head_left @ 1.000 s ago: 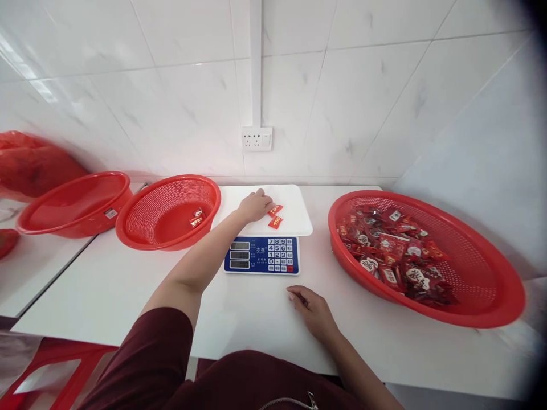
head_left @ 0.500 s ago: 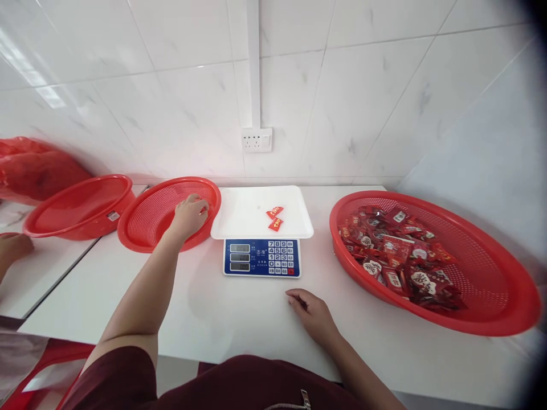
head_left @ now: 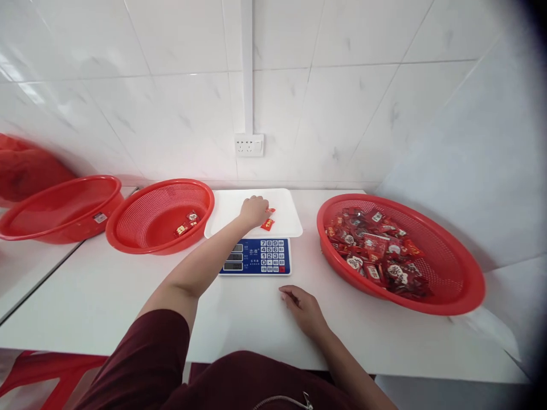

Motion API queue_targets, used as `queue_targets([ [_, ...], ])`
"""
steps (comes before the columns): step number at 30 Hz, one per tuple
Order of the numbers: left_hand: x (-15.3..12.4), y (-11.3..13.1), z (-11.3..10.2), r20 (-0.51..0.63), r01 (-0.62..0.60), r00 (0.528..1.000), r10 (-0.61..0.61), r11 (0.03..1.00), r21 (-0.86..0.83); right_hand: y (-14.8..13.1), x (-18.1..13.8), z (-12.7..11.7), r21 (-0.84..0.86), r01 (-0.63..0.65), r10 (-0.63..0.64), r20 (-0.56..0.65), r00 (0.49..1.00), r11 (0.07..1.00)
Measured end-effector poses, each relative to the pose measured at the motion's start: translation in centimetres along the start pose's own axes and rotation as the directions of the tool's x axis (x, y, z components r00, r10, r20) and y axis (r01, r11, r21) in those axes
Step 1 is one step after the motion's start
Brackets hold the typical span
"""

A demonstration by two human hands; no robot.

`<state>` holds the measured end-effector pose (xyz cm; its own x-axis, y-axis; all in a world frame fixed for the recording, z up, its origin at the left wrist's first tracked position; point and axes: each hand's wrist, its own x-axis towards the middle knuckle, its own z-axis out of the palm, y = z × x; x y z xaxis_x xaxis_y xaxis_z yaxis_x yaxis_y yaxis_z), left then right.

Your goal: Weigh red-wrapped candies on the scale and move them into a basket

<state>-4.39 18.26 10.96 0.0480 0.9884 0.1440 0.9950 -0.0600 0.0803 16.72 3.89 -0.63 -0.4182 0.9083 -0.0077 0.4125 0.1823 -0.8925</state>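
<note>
My left hand reaches over the white tray of a blue-faced digital scale. Its fingers are curled onto a small red packet; a second red packet lies just below it on the tray. To the tray's left stands a small red mesh basket with a few red packets inside. My right hand lies flat and open on the white table, in front of the scale, holding nothing.
A large red mesh basket heaped with red packets stands to the right of the scale. A solid red basin stands at far left, with a red bag behind it. A wall socket sits above the scale.
My left hand went from the scale tray to the small basket and has come back to the packets on the tray. The small basket now shows more packets. My right hand stayed put.
</note>
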Motion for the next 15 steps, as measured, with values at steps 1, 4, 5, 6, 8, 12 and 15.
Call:
queue_targets([
  [1, 0.2, -0.1, 0.1, 0.010, 0.008, 1.000, -0.008, 1.000, 0.002, 0.1, 0.0, 0.0, 0.004, 0.004, -0.004, -0.004, 1.000, 1.000],
  [4, -0.1, -1.1, 0.2, 0.037, 0.033, 0.999, -0.033, 0.999, 0.003, 0.2, 0.0, 0.0, 0.011, 0.012, -0.012, -0.001, 1.000, 1.000],
  [5, -0.4, -1.5, 0.2, 0.044, 0.038, 0.998, -0.038, 0.999, 0.001, 0.2, 0.1, 0.0, 0.012, 0.013, -0.013, 0.004, 1.000, 1.000],
  [6, -0.8, -1.8, 0.2, 0.045, 0.039, 0.998, -0.039, 0.999, -0.005, 0.2, 0.1, 0.0, 0.013, 0.014, -0.014, 0.011, 1.000, 1.000],
  [8, -1.4, -2.4, 0.3, 0.016, 0.032, 0.999, -0.031, 0.999, -0.024, 0.1, 0.2, 0.0, 0.012, 0.014, -0.015, 0.023, 1.000, 1.000],
  [12, -1.8, -2.6, 0.5, -0.055, 0.001, 0.998, -0.004, 0.999, -0.050, 0.0, 0.3, -0.1, -0.005, 0.018, -0.018, 0.039, 0.999, 1.000],
  [15, -1.1, -2.0, 0.7, -0.028, -0.027, 0.999, 0.026, 0.999, -0.046, 0.0, 0.2, -0.1, -0.028, 0.010, -0.009, 0.042, 0.999, 1.000],
])
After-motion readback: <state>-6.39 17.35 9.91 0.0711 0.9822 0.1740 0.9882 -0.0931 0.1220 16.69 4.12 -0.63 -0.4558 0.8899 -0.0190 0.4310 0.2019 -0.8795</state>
